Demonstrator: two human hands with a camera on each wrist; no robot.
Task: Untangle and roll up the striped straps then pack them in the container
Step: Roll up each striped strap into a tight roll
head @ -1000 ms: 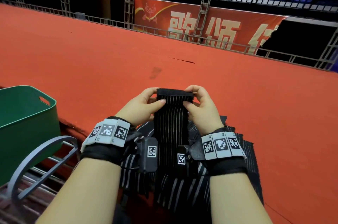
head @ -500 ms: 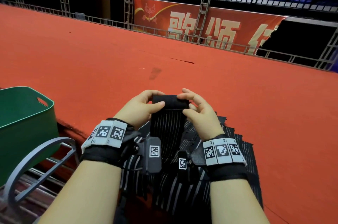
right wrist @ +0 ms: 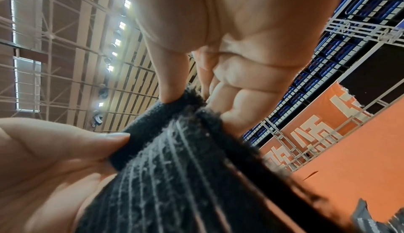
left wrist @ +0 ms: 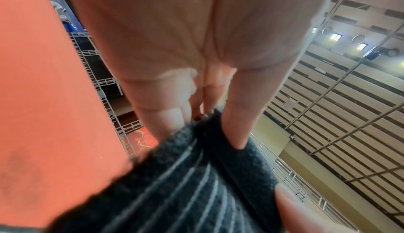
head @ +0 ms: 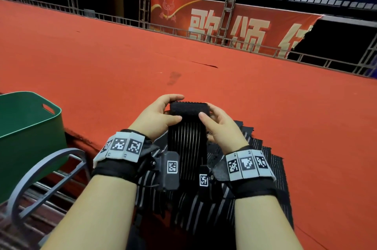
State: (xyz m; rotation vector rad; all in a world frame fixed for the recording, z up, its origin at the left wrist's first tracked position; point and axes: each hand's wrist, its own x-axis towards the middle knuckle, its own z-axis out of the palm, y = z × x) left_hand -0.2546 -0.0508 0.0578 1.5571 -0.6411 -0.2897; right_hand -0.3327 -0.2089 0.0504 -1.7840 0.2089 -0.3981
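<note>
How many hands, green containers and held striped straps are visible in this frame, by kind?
Hands: 2, left hand and right hand
Striped strap held up: 1
Green container: 1
Total: 4. The pile of straps underneath cannot be counted.

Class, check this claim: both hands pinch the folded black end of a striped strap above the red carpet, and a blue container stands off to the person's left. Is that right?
One detail is wrong: the container is green, not blue, as the head view shows. The rest holds: the left hand and right hand both pinch the folded black end of the striped strap above the red carpet, with the container at the person's left.
</note>
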